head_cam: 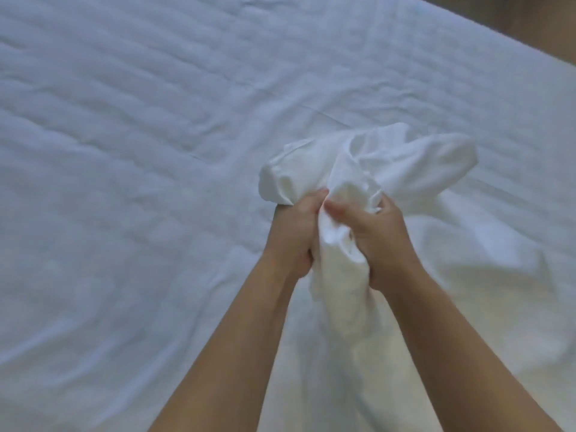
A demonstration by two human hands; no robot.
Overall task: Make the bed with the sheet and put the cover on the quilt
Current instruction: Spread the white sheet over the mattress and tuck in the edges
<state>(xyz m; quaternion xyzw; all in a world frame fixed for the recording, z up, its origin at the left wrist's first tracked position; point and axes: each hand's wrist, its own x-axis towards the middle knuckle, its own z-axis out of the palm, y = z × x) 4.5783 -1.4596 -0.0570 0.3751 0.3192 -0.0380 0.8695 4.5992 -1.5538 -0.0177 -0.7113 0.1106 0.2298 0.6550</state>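
The left hand (296, 235) and the right hand (378, 241) are held close together above the bed. Both are clenched around a bunched white fabric (358, 163). The fingers of each hand curl into the cloth, and the thumbs lie near each other at the top of the grip. Whether this fabric is the cover or the quilt cannot be determined.

Beyond the hands, the bunch bulges into two rounded lobes, up and to the right. Below the grip it hangs between the forearms and runs into rumpled folds (467, 275) lying on the right part of the bed.

The sheet (124, 151) covers the mattress, spread flat with shallow creases. The forearms and the hanging cloth hide the near part of the bed. A brown floor (548, 29) shows past the far right edge.
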